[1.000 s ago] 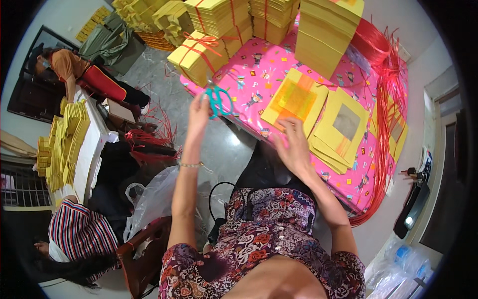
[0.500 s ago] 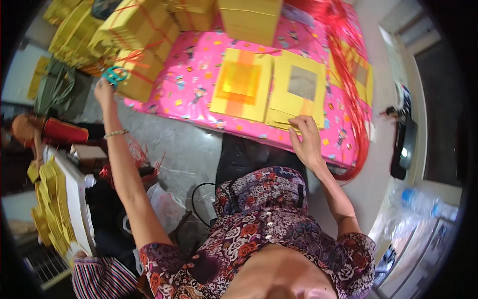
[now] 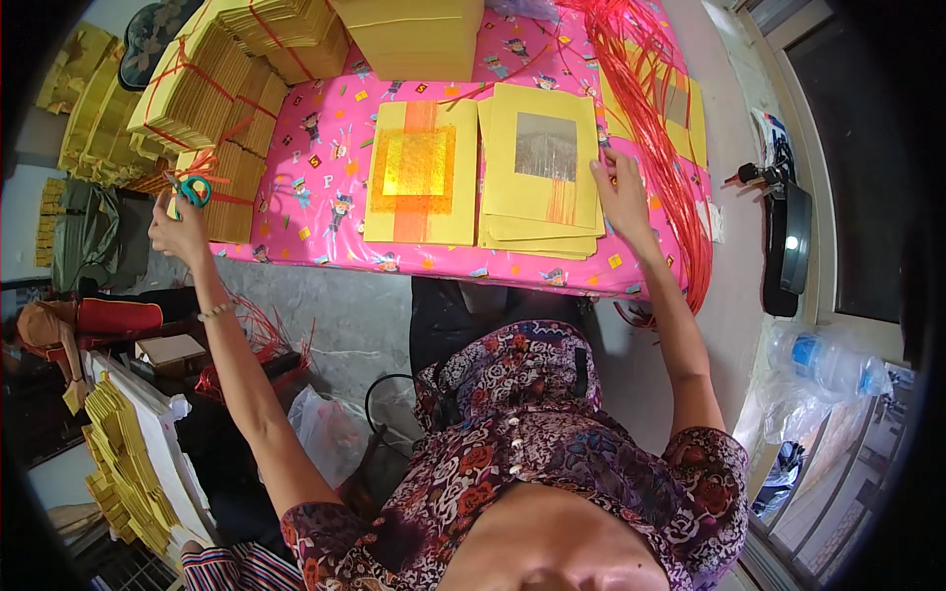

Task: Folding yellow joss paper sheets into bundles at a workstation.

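Observation:
My left hand (image 3: 179, 231) reaches out to the far left with bent fingers closed at the blade end of teal-handled scissors (image 3: 195, 191), beside a tied yellow paper bundle (image 3: 230, 182). My right hand (image 3: 625, 202) rests at the right edge of a loose stack of yellow paper sheets (image 3: 501, 209). Its thumb and forefinger are apart, with nothing held between them. The top sheet has a silver rectangle (image 3: 545, 148) with red streaks below it. Left of that stack lies another yellow sheet with an orange band and a shiny gold square (image 3: 412, 167).
A pink patterned cloth (image 3: 325, 241) covers the table. Taller yellow bundles (image 3: 212, 84) and a yellow block (image 3: 409, 39) stand at the back. Red ribbon strands (image 3: 655, 148) drape down the right side. A second person's sleeve (image 3: 123, 315) shows at left.
My right hand has moved from the stack's near edge up to its right edge. The scissors have shifted along with my left hand. The whole view has turned somewhat.

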{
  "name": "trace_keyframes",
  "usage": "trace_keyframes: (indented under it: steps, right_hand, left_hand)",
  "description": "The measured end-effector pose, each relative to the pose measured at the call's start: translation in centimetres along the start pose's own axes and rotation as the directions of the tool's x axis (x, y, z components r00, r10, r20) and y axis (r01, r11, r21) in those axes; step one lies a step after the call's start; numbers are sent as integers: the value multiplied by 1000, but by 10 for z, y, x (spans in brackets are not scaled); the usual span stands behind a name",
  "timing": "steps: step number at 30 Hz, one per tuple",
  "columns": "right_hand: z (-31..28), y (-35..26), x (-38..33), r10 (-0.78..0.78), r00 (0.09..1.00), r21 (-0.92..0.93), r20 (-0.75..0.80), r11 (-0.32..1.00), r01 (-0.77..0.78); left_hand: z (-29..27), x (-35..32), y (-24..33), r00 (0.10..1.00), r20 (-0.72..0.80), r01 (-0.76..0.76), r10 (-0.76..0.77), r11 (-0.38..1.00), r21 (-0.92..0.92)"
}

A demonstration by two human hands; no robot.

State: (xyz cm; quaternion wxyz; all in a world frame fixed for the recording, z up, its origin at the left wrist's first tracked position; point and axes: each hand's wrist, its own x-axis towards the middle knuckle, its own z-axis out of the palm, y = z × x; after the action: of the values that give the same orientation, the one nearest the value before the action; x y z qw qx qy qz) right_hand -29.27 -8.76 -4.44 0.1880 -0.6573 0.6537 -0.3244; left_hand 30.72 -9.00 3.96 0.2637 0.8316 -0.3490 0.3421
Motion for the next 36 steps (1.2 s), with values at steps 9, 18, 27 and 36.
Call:
trace_keyframes:
  steps: [9, 18, 27, 36]
  right_hand:
    - [24, 7, 45, 117, 984, 154, 133, 978, -137]
    - [26, 1, 40, 10, 996, 68, 93, 998, -16]
    - [20, 17, 59, 3, 983, 148, 181, 989, -30]
    - [8, -5, 41, -69, 977, -17, 203, 997, 74]
  left_hand:
    - [-103, -177, 162, 529, 414, -42, 741, 510, -859]
    - [-143, -250, 224, 340, 519, -78, 784, 574, -815]
    - [-144, -259, 218, 384, 483, -3, 787, 524, -852]
    - [-152, -258, 209, 417, 468, -7, 779, 518, -855]
